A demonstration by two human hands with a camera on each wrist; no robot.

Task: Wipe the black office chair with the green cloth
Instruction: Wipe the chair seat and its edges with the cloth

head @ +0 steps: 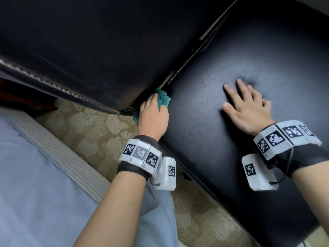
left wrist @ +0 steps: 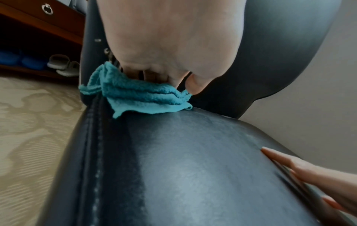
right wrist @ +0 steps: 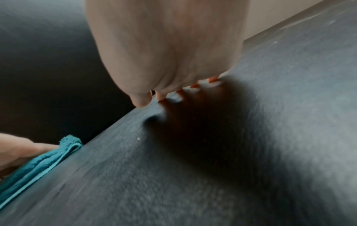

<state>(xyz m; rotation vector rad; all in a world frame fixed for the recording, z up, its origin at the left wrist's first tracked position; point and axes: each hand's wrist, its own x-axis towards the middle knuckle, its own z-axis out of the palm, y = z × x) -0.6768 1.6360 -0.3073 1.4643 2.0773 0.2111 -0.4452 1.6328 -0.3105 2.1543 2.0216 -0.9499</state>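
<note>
Head view: left hand (head: 153,116) grips bunched green cloth (head: 162,99) at seat's rear-left corner, against crease below backrest (head: 85,50). Right hand (head: 249,107) flat, fingers spread, pressing seat (head: 231,157). Crease runs away diagonally up-right; unwiped seat lies right of cloth.

left hand (left wrist: 170,45) grips green cloth (left wrist: 142,97) | cloth on chair seat (left wrist: 193,168) rear edge

Head view downward; wrist views close, sharing chair seat (head: 231,122).
</note>
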